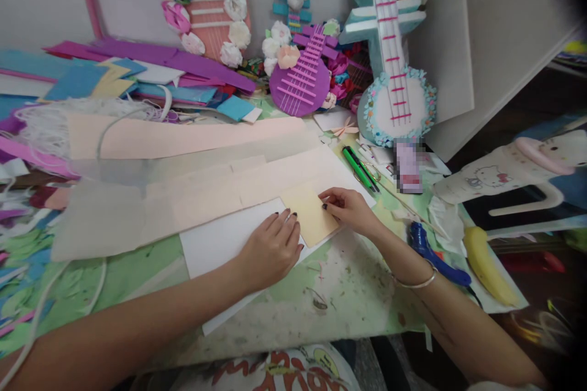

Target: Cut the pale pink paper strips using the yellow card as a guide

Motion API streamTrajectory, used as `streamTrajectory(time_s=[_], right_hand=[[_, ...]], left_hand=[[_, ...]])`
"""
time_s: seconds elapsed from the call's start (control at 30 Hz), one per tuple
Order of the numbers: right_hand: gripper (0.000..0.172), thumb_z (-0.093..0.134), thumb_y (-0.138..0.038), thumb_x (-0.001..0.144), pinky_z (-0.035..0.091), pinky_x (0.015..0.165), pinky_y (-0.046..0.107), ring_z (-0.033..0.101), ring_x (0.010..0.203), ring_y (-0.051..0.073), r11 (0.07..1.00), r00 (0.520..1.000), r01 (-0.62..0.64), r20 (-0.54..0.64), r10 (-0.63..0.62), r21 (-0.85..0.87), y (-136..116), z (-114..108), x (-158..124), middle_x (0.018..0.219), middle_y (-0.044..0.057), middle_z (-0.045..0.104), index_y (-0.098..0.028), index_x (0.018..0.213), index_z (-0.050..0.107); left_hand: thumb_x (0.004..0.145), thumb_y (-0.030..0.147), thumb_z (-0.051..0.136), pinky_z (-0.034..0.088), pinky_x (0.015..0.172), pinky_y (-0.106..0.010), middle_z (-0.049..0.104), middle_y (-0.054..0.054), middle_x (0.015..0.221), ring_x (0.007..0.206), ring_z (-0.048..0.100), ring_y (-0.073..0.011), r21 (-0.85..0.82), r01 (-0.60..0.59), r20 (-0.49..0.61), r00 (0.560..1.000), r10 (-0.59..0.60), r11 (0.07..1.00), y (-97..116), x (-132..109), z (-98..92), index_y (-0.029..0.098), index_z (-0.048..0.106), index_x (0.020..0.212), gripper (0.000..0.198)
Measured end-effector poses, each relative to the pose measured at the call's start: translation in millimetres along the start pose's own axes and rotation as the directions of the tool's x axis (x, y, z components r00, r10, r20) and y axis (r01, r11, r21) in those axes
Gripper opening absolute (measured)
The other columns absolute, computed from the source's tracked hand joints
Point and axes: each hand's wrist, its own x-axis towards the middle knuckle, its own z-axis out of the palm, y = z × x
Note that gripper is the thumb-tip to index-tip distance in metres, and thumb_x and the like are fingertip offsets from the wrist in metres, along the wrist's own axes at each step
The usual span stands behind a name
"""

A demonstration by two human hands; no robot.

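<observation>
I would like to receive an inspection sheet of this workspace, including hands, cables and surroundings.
Surface: green tabletop, stained near the front.
Work things: yellow piece on a white sheet; pale sheets beside them.
Clutter: coloured strips heaped back left; green pen-like tool and banana at right.
Hands: left hand flat, fingertips by the yellow piece; right hand at its right edge.
Cables: white cord at left.
Surroundings: instrument-shaped crafts before a pale wall.

A small card [318, 220] lies on a big sheet [220, 250] on the table [367, 299]. Long papers [197, 198] lie to its left. Far right, a banana [488, 266] lies in front of a cup [495, 168]. Toy guitars [298, 88] stand at the back.
</observation>
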Motion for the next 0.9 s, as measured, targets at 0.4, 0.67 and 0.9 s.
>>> streamTrajectory(time_s=[0.4,0.67,0.9], right_hand=[[0.023,0.057,-0.021,0.076,0.046,0.061,0.024,0.06,0.066,0.013,1.0,1.0,-0.006,0.001,0.006,-0.019,0.9,1.2,-1.4,0.076,0.003,0.069,-0.016,0.095,0.069],[0.021,0.057,-0.022,0.075,0.045,0.062,0.025,0.06,0.067,0.013,1.0,1.0,0.0,-0.01,0.0,-0.014,0.9,1.4,-1.8,0.075,0.002,0.068,-0.017,0.092,0.069],[0.021,0.057,-0.021,0.075,0.044,0.06,0.024,0.059,0.066,0.013,1.0,1.0,0.007,-0.015,-0.007,-0.019,3.2,1.0,-2.0,0.075,0.002,0.068,-0.016,0.092,0.069]], left_hand=[[0.095,0.024,0.046,0.047,0.092,-0.047,0.064,-0.025,0.116,0.114,0.059,-0.0364,-0.027,0.011,0.06,0.998,-0.009,1.0,-1.0,-1.2,3.0,-0.003,0.061,0.113,0.036],[0.095,0.026,0.047,0.048,0.092,-0.046,0.064,-0.024,0.117,0.115,0.059,-0.0338,-0.027,0.014,0.083,0.996,-0.012,1.0,-3.2,-1.8,2.4,0.001,0.06,0.114,0.034],[0.094,0.025,0.048,0.048,0.091,-0.046,0.064,-0.023,0.117,0.115,0.058,-0.035,-0.037,0.018,0.109,0.994,-0.014,0.999,-3.4,-0.3,1.0,-0.001,0.06,0.114,0.035]])
